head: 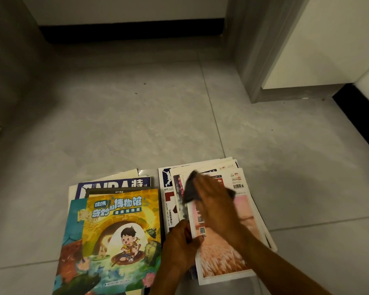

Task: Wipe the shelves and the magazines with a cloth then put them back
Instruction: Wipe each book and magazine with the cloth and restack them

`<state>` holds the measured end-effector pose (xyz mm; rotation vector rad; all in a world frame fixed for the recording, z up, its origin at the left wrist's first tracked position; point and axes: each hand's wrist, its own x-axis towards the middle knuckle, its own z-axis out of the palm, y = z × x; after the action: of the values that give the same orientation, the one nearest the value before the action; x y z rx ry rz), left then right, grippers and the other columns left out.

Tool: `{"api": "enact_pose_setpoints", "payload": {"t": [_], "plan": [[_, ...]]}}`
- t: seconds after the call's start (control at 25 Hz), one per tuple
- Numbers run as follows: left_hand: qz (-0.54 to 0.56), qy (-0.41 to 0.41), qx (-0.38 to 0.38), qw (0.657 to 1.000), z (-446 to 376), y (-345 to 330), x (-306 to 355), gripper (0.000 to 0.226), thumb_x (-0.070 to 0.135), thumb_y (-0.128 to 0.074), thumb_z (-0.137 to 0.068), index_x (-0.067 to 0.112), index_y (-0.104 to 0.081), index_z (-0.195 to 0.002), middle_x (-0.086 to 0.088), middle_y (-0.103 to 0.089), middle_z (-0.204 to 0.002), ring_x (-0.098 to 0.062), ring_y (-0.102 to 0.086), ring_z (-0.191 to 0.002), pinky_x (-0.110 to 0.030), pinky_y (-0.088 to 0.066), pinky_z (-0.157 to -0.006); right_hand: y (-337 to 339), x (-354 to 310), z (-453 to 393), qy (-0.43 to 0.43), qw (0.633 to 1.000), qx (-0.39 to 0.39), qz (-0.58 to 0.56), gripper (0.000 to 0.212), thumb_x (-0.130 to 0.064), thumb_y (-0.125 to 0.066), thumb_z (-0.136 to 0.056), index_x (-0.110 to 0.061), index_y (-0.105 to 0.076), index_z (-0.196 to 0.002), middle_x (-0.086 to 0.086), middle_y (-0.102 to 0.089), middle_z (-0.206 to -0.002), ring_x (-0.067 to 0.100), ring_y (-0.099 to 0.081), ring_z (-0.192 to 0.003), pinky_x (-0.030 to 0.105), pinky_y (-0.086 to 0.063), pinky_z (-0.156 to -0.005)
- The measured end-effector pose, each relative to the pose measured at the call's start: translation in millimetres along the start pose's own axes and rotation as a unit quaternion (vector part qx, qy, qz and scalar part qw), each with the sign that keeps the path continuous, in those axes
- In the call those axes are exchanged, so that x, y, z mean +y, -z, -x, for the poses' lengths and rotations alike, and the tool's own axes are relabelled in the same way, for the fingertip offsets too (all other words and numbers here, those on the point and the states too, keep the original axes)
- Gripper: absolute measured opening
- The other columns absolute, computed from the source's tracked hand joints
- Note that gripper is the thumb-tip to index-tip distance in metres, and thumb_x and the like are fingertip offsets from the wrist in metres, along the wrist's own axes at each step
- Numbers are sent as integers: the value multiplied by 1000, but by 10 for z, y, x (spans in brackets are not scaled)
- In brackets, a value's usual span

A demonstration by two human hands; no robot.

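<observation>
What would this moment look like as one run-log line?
step: wiping top magazine | right hand: presses dark cloth | left hand: pinches magazine edge | other pile: alongside on floor

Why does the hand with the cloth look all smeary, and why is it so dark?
Head view: the right hand and dark cloth are motion-blurred; the left hand and cartoon magazine look sharper; the light is dim and yellowish, and the floor darkens toward the corners.

place: home interior | cues: grey tiled floor [136,124]; door frame [249,60]; black skirting [132,33]; white wall [124,7]
</observation>
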<state>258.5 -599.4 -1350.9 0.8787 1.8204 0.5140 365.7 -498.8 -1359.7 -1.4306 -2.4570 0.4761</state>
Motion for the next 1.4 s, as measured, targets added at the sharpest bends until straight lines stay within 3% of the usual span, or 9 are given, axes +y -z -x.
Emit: {"api": "enact_pose_setpoints", "payload": {"t": [0.08, 0.12, 0.28, 0.48, 0.64, 0.92, 1.08, 1.2, 1.4], "plan": [[9, 0, 2, 1000, -12, -9, -5, 25, 22, -73, -83, 26, -61, -104, 6, -71, -104, -13, -67, -95, -39, -54, -90, -51, 35, 159, 186, 981, -45, 38, 64, -31, -65, -87, -22, -37, -144, 0, -37, -151, 20, -31, -140, 42, -22, -115], [8, -3, 5, 1000, -19, -13, -10, 24, 22, -73, -82, 25, -61, -103, 5, -72, -103, -14, -67, -94, -39, -55, -89, 6, 196, 121, 189, 979, -57, 44, 63, -33, -61, -90, -25, -33, -146, -2, -34, -153, 18, -28, -141, 39, -20, -116], [-15, -18, 19, 1000, -25, -6, -16, 18, 26, -74, -81, 25, -58, -90, 8, -69, -86, -10, -66, -81, -34, -57, -80, 117, 631, 35, -240, 968, 58, -38, 58, -35, -53, -95, -19, -32, -147, 6, -40, -149, 27, -36, -137, 44, -31, -113], [1, -20, 22, 1000, -7, 3, 10, 18, 23, -76, -80, 21, -60, -90, 9, -67, -81, -9, -64, -76, -33, -56, -80, 89, 532, 323, 92, 995, -6, 44, 64, -32, -65, -87, -18, -39, -144, 4, -43, -148, 25, -40, -136, 47, -38, -108], [-14, -23, 25, 999, -10, 10, 14, 19, 25, -75, -80, 21, -58, -88, 9, -66, -80, -8, -63, -75, -30, -56, -77, 96, 731, 168, -147, 987, 67, -19, 53, -32, -53, -95, -13, -43, -143, 9, -45, -146, 30, -42, -133, 44, -33, -110], [12, -6, 7, 1000, -1, 39, 38, 12, 21, -70, -85, 21, -58, -87, 7, -67, -89, -12, -66, -85, -30, -56, -82, 13, 372, 322, -19, 1000, 21, 6, 56, -29, -58, -88, -18, -45, -141, 2, -45, -146, 24, -37, -137, 49, -35, -110], [49, 4, -15, 999, -37, 113, 37, 14, 17, -60, -92, 25, -59, -80, 3, -68, -96, -15, -66, -91, -39, -56, -87, 48, 277, 1067, 131, 988, 6, 88, 50, -38, -54, -90, -23, -47, -136, -2, -51, -141, 19, -36, -136, 38, -13, -119], [40, 12, -9, 999, -44, 103, 29, 15, 19, -61, -91, 25, -58, -79, 2, -69, -96, -18, -65, -94, -40, -56, -87, 71, 212, 554, 106, 992, -18, 66, 65, -25, -78, -75, -19, -53, -134, 0, -52, -141, 22, -39, -136, 45, -25, -117], [53, 28, -19, 998, -49, 129, 28, 15, 14, -62, -91, 21, -59, -78, 0, -70, -96, -20, -67, -92, -41, -57, -83, 38, 84, 174, 55, 995, -59, -57, 57, -16, -63, -89, -19, -44, -142, 0, -41, -149, 18, -29, -141, 46, -27, -116]]}}
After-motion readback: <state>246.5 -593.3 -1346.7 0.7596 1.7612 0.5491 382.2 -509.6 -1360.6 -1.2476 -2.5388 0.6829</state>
